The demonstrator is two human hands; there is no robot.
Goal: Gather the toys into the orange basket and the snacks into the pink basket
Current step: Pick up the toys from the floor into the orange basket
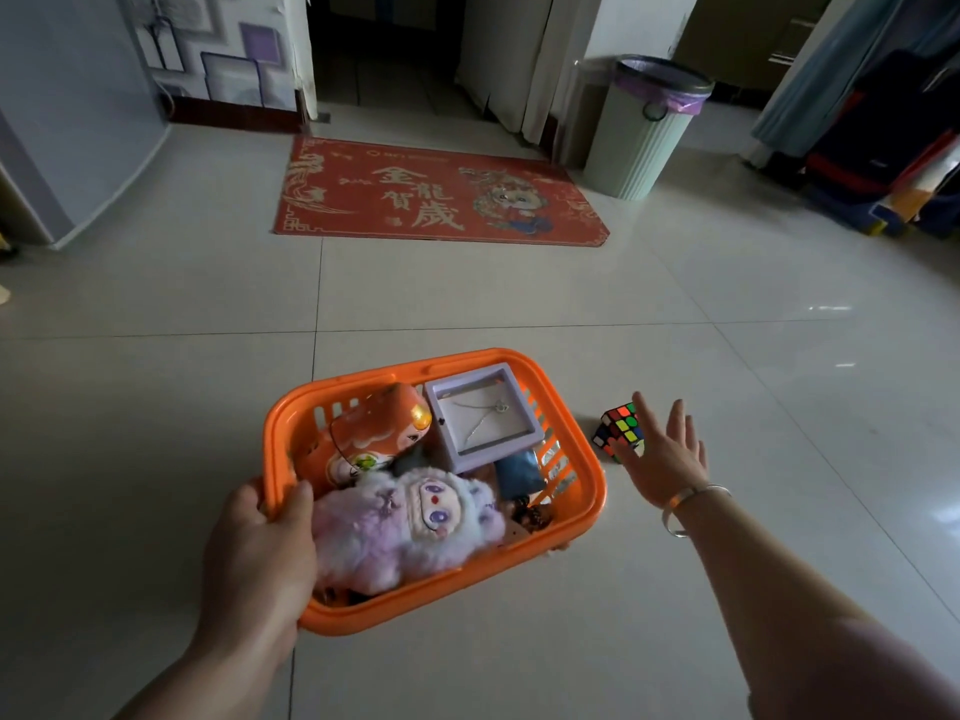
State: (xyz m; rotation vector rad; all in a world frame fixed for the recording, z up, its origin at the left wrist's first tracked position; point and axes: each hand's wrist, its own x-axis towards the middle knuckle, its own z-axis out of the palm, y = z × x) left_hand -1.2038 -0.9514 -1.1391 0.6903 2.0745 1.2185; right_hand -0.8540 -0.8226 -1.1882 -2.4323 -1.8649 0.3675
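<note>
Orange basket (582, 462) low at centre on pale tiled floor (727, 314), long axis running from 7 to 1 o'clock. Left hand (260, 543) gripping its near-left rim, thumb inside. Right hand (662, 454) spread open at 3 o'clock of the basket, partly covering a puzzle cube (618, 426) on the floor. Inside: purple plush toy (410, 522), orange figure (374, 433), lilac frame box (480, 418); darker items underneath hard to identify. Open floor toward 12 o'clock up to a red mat (441, 192). Pink basket out of view.

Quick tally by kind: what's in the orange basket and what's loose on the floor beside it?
Plush toys: 1, purple plush, in the orange basket
Orange figure toys: 1, in basket
Framed boxes: 1, in basket
Blue pouches: 1, in basket
Puzzle cubes: 1, on floor
Total: 5; small dark bits in the basket unclear.
</note>
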